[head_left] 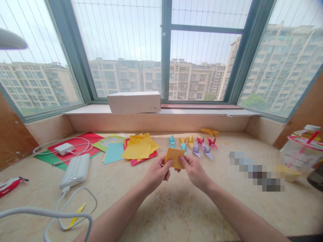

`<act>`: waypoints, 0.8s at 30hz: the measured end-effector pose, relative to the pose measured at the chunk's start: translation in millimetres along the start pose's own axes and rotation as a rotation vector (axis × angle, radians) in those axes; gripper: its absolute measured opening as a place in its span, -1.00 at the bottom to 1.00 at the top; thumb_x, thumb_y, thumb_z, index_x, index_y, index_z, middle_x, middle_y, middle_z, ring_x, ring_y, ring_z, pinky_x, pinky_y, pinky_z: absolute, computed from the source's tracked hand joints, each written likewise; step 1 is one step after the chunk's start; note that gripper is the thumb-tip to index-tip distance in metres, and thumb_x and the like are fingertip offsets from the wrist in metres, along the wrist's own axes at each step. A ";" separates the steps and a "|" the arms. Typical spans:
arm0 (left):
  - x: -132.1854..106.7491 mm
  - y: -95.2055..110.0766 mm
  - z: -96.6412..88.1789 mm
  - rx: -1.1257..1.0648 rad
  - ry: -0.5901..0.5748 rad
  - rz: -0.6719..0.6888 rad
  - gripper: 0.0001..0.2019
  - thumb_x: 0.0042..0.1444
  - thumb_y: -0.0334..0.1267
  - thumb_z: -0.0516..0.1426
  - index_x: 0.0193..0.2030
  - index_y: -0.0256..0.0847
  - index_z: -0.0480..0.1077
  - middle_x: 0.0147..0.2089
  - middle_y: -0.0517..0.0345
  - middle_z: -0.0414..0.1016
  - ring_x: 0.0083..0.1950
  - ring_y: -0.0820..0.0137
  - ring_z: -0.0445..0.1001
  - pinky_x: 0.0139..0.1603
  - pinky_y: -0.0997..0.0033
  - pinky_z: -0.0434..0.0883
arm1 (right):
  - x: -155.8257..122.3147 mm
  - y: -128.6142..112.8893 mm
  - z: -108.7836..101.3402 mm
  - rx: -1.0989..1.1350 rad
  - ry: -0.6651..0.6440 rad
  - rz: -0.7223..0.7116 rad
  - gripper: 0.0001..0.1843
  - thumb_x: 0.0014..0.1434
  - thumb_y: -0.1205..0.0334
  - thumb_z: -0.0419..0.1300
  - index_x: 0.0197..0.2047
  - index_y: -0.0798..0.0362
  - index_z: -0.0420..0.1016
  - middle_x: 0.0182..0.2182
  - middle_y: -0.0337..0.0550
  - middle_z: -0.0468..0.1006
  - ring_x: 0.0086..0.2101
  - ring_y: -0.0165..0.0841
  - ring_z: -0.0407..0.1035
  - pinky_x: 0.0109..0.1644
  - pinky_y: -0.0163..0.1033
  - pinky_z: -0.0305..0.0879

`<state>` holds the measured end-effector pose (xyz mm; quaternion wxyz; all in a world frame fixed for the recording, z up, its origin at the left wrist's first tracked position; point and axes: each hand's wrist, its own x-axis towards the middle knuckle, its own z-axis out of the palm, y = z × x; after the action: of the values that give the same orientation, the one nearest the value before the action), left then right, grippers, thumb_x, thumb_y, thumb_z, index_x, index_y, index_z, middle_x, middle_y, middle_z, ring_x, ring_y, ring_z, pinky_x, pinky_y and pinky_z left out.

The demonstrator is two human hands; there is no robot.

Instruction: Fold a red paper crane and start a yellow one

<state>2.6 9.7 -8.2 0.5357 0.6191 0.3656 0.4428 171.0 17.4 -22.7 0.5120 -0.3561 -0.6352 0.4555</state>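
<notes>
1. Both hands, left (156, 172) and right (198, 171), are clamped on a folded orange-yellow paper (174, 158), pinching its opposite sides.
2. It sits between them above the counter (166, 218), roughly square, without a clear long axis; neither hand is nearer.
3. Forearms (126, 208) converge inward, thumbs on top, fingers curled beneath.
4. Just beyond stand lilac paper birds (207, 152), rightward; yellow sheets (138, 147) lie leftward.
5. Farthest, a white box (135, 102) rests by the window (165, 67).

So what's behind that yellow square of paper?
Beyond the yellow square held by the left hand and right hand, folded paper shapes in blue, yellow, red and purple sit on the counter. The square's back and whatever it covers are hidden.
</notes>
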 end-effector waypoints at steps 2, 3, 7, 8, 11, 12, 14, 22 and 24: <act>-0.9 2.9 0.2 -0.012 -0.017 0.010 -0.64 0.18 0.06 0.11 -0.23 -0.27 0.31 -0.46 0.18 0.46 -0.68 0.61 0.21 -0.66 0.57 0.07 | 0.2 -1.3 -1.4 -0.009 -0.030 0.011 -0.46 0.25 -0.21 0.08 -0.30 0.14 0.54 -0.54 -0.12 0.56 -0.50 -0.32 0.43 -0.34 -0.21 0.36; -1.0 3.7 -0.2 -0.011 -0.013 0.015 -0.64 0.19 0.06 0.11 -0.24 -0.27 0.32 -0.51 0.22 0.42 -0.68 0.60 0.20 -0.66 0.57 0.07 | 0.6 -1.4 -2.5 -0.016 -0.032 0.014 -0.45 0.25 -0.22 0.08 -0.29 0.15 0.54 -0.52 -0.11 0.57 -0.49 -0.31 0.43 -0.33 -0.21 0.36; -0.4 2.9 -4.1 0.083 0.032 0.006 -0.70 0.15 -0.01 0.15 -0.33 -0.25 0.33 -0.66 0.39 0.19 -0.70 0.59 0.15 -0.67 0.59 0.05 | 2.9 -0.7 -10.0 -0.087 0.099 -0.036 -0.48 0.20 -0.17 0.18 -0.02 0.12 0.51 -0.23 -0.01 0.63 -0.26 -0.23 0.50 -0.17 -0.17 0.39; -0.5 2.1 -5.0 0.128 0.018 -0.004 -0.71 0.14 -0.03 0.16 -0.36 -0.25 0.33 -0.66 0.40 0.17 -0.70 0.59 0.14 -0.67 0.59 0.04 | 3.1 -1.1 -12.2 -0.131 0.132 -0.052 -0.47 0.18 -0.14 0.21 0.03 0.10 0.48 -0.16 0.01 0.62 -0.20 -0.21 0.49 -0.11 -0.14 0.38; -2.5 0.4 -5.7 0.262 -0.084 -0.031 -0.74 0.14 -0.08 0.13 -0.42 -0.25 0.34 -0.64 0.37 0.19 -0.68 0.58 0.15 -0.67 0.59 0.05 | 2.2 -3.8 -16.8 -0.244 0.092 -0.061 -0.54 0.15 -0.11 0.26 -0.07 0.09 0.57 -0.20 -0.01 0.64 -0.22 -0.21 0.48 -0.09 -0.11 0.36; -3.6 0.4 -5.2 0.292 -0.116 -0.034 -0.74 0.14 -0.09 0.12 -0.42 -0.24 0.34 -0.64 0.36 0.19 -0.67 0.57 0.16 -0.67 0.59 0.06 | 1.5 -4.8 -17.1 -0.248 0.061 -0.049 -0.57 0.14 -0.12 0.25 -0.15 0.09 0.60 -0.27 -0.03 0.64 -0.27 -0.23 0.47 -0.15 -0.14 0.37; -6.0 1.7 -3.9 0.334 -0.150 -0.027 -0.75 0.15 -0.10 0.10 -0.43 -0.23 0.33 -0.64 0.34 0.20 -0.65 0.54 0.19 -0.65 0.58 0.08 | 0.1 -6.2 -16.1 -0.206 0.028 -0.012 -0.58 0.13 -0.14 0.25 -0.29 0.10 0.61 -0.40 -0.09 0.62 -0.38 -0.28 0.44 -0.29 -0.20 0.36; -8.4 6.3 -5.1 0.466 -0.232 0.175 -0.63 0.28 -0.05 0.00 -0.47 -0.25 0.28 -0.54 0.28 0.13 -0.51 0.52 0.10 -0.53 0.52 0.02 | -4.5 -3.2 -6.3 -0.062 -0.001 -0.009 -0.61 0.09 -0.11 0.30 -0.37 0.09 0.62 -0.46 -0.16 0.60 -0.42 -0.34 0.42 -0.32 -0.27 0.32; -7.9 5.1 -6.3 0.478 -0.264 0.168 -0.62 0.30 -0.05 -0.02 -0.47 -0.24 0.27 -0.55 0.28 0.14 -0.52 0.51 0.11 -0.53 0.52 0.03 | -6.6 -5.1 -4.4 -0.058 -0.023 0.004 -0.59 0.16 -0.11 0.24 -0.37 0.10 0.62 -0.46 -0.15 0.59 -0.43 -0.34 0.41 -0.33 -0.28 0.31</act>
<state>-6.1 3.7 -4.1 0.3788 0.8083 0.3342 0.3025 176.9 10.6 -19.7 0.4934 -0.3668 -0.6534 0.4418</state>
